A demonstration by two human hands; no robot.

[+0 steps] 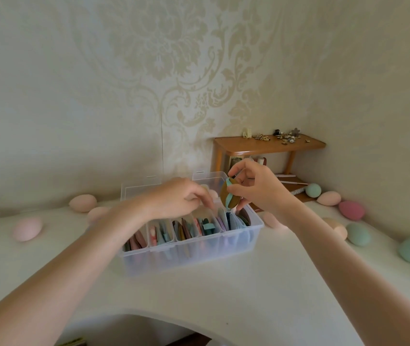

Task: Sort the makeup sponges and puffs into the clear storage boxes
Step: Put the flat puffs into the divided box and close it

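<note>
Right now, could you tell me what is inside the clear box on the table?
The clear box holds flat puffs of several colours standing on edge between dividers. The left hand covers the back part, so what lies there cannot be seen.

Wooden shelf (268,145) bearing small trinkets (281,137)

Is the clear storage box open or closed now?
Open: the clear storage box has its lid tilted back, and its puffs show from above.
</note>
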